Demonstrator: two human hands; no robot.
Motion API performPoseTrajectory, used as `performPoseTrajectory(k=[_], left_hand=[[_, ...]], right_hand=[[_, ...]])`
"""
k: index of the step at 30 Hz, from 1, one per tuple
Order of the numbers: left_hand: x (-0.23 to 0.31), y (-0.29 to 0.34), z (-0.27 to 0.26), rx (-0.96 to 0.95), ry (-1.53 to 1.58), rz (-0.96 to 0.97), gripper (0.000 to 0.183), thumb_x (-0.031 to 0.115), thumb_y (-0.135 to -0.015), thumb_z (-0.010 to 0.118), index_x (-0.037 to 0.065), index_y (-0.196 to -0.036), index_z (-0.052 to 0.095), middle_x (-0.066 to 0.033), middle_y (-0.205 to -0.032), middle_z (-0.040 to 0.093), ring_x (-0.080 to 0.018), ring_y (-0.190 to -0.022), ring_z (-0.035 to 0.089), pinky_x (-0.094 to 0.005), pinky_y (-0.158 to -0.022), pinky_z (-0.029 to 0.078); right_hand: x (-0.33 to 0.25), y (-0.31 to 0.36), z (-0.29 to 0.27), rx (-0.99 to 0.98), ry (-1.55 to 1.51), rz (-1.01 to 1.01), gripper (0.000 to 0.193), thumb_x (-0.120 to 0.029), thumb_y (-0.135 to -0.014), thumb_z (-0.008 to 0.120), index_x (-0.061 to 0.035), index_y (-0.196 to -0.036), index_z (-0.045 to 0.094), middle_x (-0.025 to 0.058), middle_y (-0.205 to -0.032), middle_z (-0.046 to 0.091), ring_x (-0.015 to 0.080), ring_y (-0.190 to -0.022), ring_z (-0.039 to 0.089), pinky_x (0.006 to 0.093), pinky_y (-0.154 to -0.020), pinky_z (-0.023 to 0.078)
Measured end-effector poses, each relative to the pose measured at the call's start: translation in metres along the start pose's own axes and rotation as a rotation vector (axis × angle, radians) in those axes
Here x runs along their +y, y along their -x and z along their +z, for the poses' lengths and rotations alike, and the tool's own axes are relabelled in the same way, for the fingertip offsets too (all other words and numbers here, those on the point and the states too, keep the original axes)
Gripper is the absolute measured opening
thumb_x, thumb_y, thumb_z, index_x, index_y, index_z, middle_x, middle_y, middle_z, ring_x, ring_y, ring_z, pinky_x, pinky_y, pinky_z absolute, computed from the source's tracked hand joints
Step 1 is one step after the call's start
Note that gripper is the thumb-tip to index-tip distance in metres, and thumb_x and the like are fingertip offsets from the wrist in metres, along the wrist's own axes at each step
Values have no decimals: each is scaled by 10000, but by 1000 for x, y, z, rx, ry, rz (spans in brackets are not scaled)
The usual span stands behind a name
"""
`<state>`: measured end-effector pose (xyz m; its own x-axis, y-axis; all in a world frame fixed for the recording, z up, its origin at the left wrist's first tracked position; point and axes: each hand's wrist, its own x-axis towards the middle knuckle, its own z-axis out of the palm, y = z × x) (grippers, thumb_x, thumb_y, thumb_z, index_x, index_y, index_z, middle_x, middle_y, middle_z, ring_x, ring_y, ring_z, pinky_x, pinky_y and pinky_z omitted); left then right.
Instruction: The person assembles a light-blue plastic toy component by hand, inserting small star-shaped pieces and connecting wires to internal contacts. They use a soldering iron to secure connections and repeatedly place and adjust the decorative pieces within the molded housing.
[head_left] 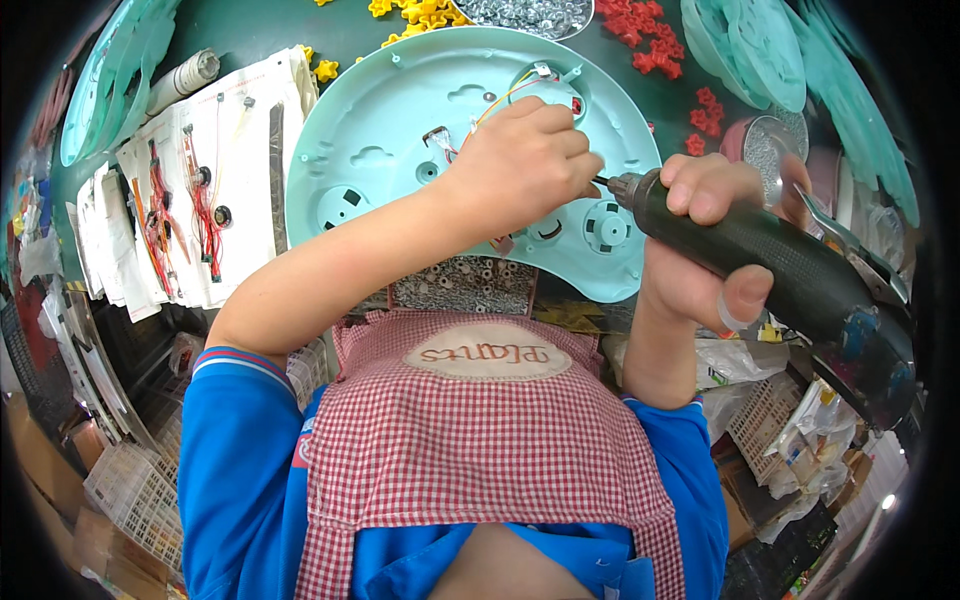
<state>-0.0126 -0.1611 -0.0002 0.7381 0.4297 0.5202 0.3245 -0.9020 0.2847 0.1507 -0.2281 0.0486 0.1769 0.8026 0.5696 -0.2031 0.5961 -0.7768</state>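
Observation:
A teal plastic shell point(345, 125) with rounded edges lies in front of me, its inner side up. Over its middle, my left hand point(525, 160) is closed with fingertips pinched; whatever is between them is hidden. My right hand point(675, 275) grips a black electric screwdriver point(770, 250), whose bit points left and reaches the left fingertips. Thin coloured wires point(512, 90) run from beneath the left hand to the shell's upper right. A small connector with wires point(438, 138) rests in the shell, left of that hand.
Yellow star-shaped pieces point(425, 15), a bowl of screws point(525, 14) and red pieces point(645, 38) are at the far side. More teal shells point(745, 45) stack at right, others point(115, 80) at left. Wired parts point(205, 190) lie on white sheets point(250, 130). A tray of small metal parts point(460, 287) sits near me.

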Motion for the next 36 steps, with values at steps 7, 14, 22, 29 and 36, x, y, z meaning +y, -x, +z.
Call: performPoseTrajectory(k=[7,14,22,29,36], left_hand=[[-7,12,-7,-154,189,-314,114,191,-763,725,116,-847,736,2,-861,665,-228,-773,648,-343,-658,532],[-6,14,-3,-120,194,-324,69,180,-776,665,122,-762,699,-8,-820,627,-224,-776,635,-366,-625,532],[-3,13,-11,-140,71,-291,76,168,-738,695,123,-796,716,10,-843,640,-207,-841,629,-354,-730,527],[4,10,-24,-148,127,-201,202,200,-728,749,124,-913,722,13,-927,667,-202,-921,614,-351,-778,491],[16,13,-16,-218,139,-222,162,181,-745,738,120,-894,729,17,-896,682,-179,-949,609,-347,-809,459]], right_hand=[[6,1,4,60,221,74,783,-516,-851,623,-68,-1420,326,92,-829,578,210,-728,549,392,-704,437],[22,-1,9,141,183,70,881,-465,-797,759,51,-1325,278,105,-791,617,197,-684,611,342,-695,538],[7,-6,-2,220,-54,103,863,-427,-822,724,-1,-1429,282,98,-776,595,191,-696,578,363,-723,512],[2,6,-13,65,-6,148,764,-497,-842,644,-61,-1407,370,76,-820,560,187,-736,522,367,-730,437],[8,11,-9,156,17,180,803,-373,-804,736,30,-1374,339,109,-788,595,206,-710,574,365,-726,484]])
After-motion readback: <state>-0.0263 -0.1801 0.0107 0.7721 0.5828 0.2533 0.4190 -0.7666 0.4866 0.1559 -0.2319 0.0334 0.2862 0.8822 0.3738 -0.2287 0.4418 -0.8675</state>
